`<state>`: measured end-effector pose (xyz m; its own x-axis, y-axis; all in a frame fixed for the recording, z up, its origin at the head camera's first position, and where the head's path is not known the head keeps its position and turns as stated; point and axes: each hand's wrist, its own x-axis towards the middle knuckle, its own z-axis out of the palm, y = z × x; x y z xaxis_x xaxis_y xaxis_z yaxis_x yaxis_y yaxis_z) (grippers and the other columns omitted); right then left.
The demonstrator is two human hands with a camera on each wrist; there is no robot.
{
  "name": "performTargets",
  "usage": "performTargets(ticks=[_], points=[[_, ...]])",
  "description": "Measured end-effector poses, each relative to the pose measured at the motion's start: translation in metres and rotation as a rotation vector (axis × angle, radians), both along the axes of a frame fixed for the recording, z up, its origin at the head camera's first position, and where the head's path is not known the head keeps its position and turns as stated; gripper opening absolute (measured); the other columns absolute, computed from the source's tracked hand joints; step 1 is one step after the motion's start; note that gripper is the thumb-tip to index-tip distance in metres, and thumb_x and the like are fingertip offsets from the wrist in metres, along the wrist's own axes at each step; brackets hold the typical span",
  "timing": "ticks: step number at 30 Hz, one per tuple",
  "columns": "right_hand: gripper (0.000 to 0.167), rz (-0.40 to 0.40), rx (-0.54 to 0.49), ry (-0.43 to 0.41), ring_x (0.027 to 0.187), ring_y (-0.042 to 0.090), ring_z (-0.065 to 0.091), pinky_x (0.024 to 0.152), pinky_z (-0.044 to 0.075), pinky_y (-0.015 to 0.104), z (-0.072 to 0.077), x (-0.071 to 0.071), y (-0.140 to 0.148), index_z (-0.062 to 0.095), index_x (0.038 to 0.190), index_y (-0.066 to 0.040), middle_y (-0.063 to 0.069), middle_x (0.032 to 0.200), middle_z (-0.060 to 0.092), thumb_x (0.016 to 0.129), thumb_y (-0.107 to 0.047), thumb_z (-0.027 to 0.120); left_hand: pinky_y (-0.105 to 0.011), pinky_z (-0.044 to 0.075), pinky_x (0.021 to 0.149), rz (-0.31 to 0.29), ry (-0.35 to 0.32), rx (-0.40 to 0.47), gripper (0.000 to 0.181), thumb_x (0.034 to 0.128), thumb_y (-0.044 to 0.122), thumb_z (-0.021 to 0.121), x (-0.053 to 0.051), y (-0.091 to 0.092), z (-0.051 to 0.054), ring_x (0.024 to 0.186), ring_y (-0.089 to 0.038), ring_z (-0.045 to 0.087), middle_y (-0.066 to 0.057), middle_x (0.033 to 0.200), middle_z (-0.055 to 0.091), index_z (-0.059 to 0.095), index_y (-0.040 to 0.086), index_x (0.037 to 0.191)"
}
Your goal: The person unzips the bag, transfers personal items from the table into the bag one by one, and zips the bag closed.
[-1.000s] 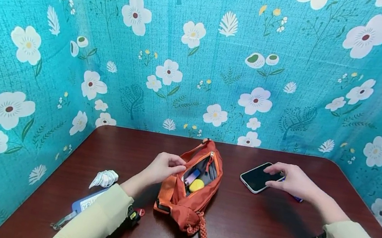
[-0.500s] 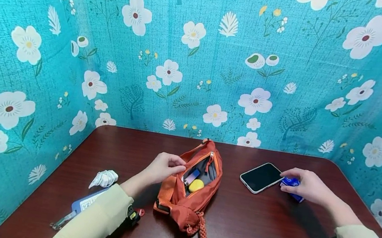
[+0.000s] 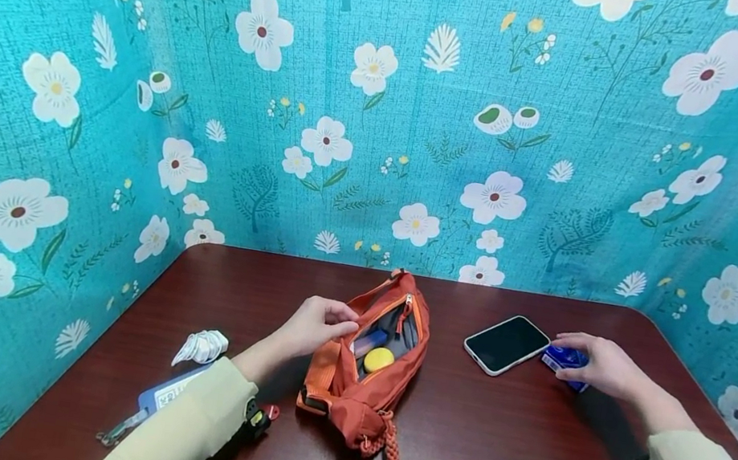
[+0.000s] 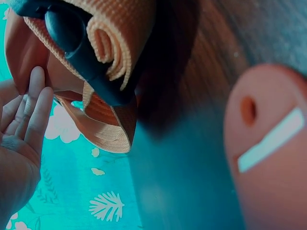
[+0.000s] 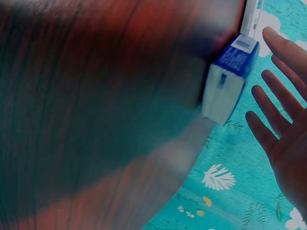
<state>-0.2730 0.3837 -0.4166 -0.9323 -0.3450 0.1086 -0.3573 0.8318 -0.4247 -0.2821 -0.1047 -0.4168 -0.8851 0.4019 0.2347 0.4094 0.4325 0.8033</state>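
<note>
An orange-red waist bag (image 3: 378,394) lies unzipped in mid-table, its grey lining showing. Inside sit a yellow round thing (image 3: 380,360) and a blue-lilac slim item (image 3: 371,341). My left hand (image 3: 316,325) pinches the bag's left edge between thumb and fingers; the left wrist view shows those fingers (image 4: 36,103) against the fabric, near the black buckle (image 4: 72,40). To the right, my right hand (image 3: 602,367) hovers over a small blue-and-white packet (image 3: 565,362). In the right wrist view its spread fingers (image 5: 276,103) stand apart from the packet (image 5: 228,81).
A dark-screened phone (image 3: 507,345) lies left of the packet. At the left are a bundled white cable with charger (image 3: 201,346) and a blue card holder (image 3: 170,390) with a clip. A small red piece (image 3: 271,410) shows beside my left wrist. Patterned cloth (image 3: 383,143) surrounds the table.
My right hand has moved rightward from above the phone to the blue-and-white packet. The blue-lilac item in the bag has tipped a little. My left hand stays on the bag's edge.
</note>
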Motion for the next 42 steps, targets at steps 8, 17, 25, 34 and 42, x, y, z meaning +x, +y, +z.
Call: performTargets(ticks=[8,17,25,34,42], points=[[0.059,-0.026,0.017,-0.023,0.112,0.053,0.048,0.081,0.051,0.055,-0.010,-0.004,0.008,0.060,0.124,0.005,0.034,0.131,0.049,0.078,-0.023,0.082,-0.027,0.055,0.068,-0.007,-0.002,0.004,0.011,0.0898,0.011,0.070,0.001,-0.001,0.001,0.075,-0.012,0.066,-0.001,0.083,0.070,0.074,0.005,0.098],[0.066,-0.047,-0.009,-0.047,0.109,0.054,0.048,0.083,0.046,0.062,-0.016,-0.006,0.012,0.055,0.130,0.007,0.037,0.126,0.050,0.076,-0.021,0.083,-0.027,0.055,0.069,-0.005,0.001,0.005,0.011,0.0898,0.012,0.071,0.001,-0.001,0.001,0.076,-0.012,0.066,-0.001,0.084,0.070,0.075,0.006,0.098],[0.067,-0.099,-0.021,-0.116,0.106,0.052,0.049,0.082,0.048,0.061,-0.017,-0.005,0.014,0.052,0.133,0.005,0.037,0.121,0.051,0.078,-0.021,0.081,-0.026,0.055,0.068,-0.007,0.010,-0.005,0.011,0.0900,0.010,0.070,0.002,-0.001,0.001,0.074,-0.012,0.066,-0.001,0.084,0.070,0.074,0.005,0.098],[0.070,-0.133,-0.022,-0.093,0.103,0.053,0.050,0.082,0.047,0.062,-0.019,-0.004,0.014,0.049,0.129,0.014,0.040,0.120,0.050,0.077,-0.021,0.082,-0.026,0.055,0.066,-0.006,0.007,0.000,0.011,0.0896,0.010,0.070,0.001,-0.002,-0.001,0.073,-0.012,0.065,-0.001,0.084,0.070,0.074,0.005,0.098],[0.070,-0.108,-0.081,-0.020,0.105,0.051,0.050,0.079,0.052,0.057,-0.007,-0.001,0.000,0.051,0.132,0.008,0.037,0.122,0.051,0.077,-0.022,0.082,-0.026,0.055,0.067,-0.014,0.008,0.011,0.010,0.0898,0.010,0.070,0.001,-0.002,-0.001,0.073,-0.012,0.065,-0.001,0.084,0.070,0.074,0.005,0.098]])
